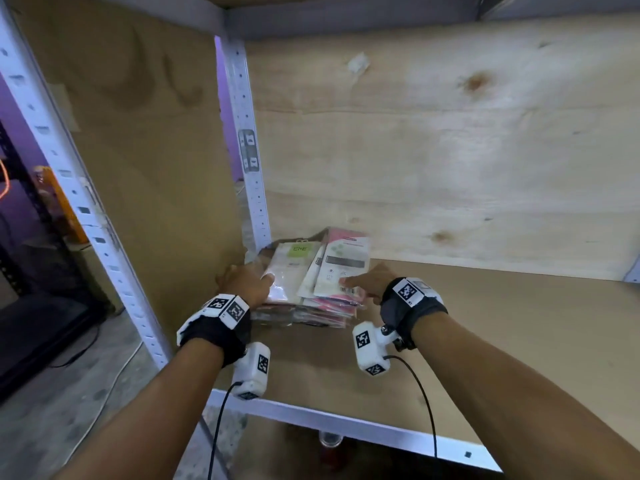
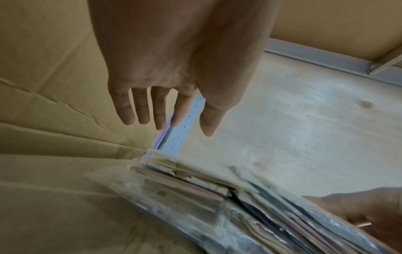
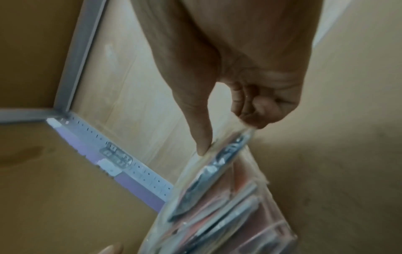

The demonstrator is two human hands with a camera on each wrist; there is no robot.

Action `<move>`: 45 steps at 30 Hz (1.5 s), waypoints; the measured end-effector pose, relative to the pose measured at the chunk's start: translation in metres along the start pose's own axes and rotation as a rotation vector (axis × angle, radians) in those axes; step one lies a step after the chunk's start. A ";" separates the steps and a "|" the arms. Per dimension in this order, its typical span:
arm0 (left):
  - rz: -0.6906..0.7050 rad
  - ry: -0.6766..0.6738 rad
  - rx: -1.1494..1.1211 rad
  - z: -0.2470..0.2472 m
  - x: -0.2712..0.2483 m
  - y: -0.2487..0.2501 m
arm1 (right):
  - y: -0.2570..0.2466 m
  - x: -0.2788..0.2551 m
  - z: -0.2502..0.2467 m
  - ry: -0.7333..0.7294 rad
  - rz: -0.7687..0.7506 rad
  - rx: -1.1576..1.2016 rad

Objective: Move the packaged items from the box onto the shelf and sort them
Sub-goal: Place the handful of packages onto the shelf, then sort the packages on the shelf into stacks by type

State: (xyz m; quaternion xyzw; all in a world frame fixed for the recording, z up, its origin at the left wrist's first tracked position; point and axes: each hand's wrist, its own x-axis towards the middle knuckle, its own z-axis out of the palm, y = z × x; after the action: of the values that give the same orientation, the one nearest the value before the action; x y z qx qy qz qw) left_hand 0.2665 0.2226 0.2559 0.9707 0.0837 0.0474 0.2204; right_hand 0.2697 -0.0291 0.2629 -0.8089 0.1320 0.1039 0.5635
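Note:
A pile of flat plastic-wrapped packages (image 1: 311,303) lies in the back left corner of the brown shelf board (image 1: 485,323). My right hand (image 1: 360,284) pinches the near edge of the top white package (image 1: 343,265) between thumb and curled fingers; the right wrist view shows this grip, right hand (image 3: 228,134) on the package (image 3: 208,180). My left hand (image 1: 249,280) is at the pile's left side, fingers straight, thumb by a package with a green label (image 1: 294,268). In the left wrist view the left hand (image 2: 165,120) is spread above the pile (image 2: 195,197). The box is out of view.
A white perforated shelf post (image 1: 249,168) stands right behind the pile, with a cardboard side panel (image 1: 156,168) to its left and a plywood back wall (image 1: 450,150). The shelf's metal front rail (image 1: 346,424) runs under my wrists. To the right the shelf board stretches bare.

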 end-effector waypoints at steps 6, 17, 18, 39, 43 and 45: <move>0.065 0.094 -0.030 -0.011 -0.037 0.033 | 0.021 -0.055 -0.034 -0.107 -0.116 0.333; 0.027 -0.457 -1.032 0.010 -0.126 0.161 | 0.056 -0.155 -0.108 0.110 -0.466 0.012; 0.019 -0.471 -1.070 0.013 -0.131 0.168 | 0.060 -0.162 -0.113 0.125 -0.513 -0.059; 0.072 -0.591 -1.188 0.134 -0.114 0.256 | 0.165 -0.124 -0.251 0.094 -0.168 -0.071; 0.103 -0.520 -1.150 0.149 -0.103 0.267 | 0.182 -0.125 -0.269 -0.005 -0.170 0.040; 0.174 -0.385 -1.056 0.151 -0.096 0.272 | 0.186 -0.125 -0.278 -0.052 -0.159 0.047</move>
State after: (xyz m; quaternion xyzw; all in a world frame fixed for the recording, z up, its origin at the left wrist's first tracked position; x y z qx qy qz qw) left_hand 0.2305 -0.0997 0.2333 0.7233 -0.0731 -0.0768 0.6823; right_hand 0.0951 -0.3393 0.2334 -0.8003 0.0552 0.0768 0.5921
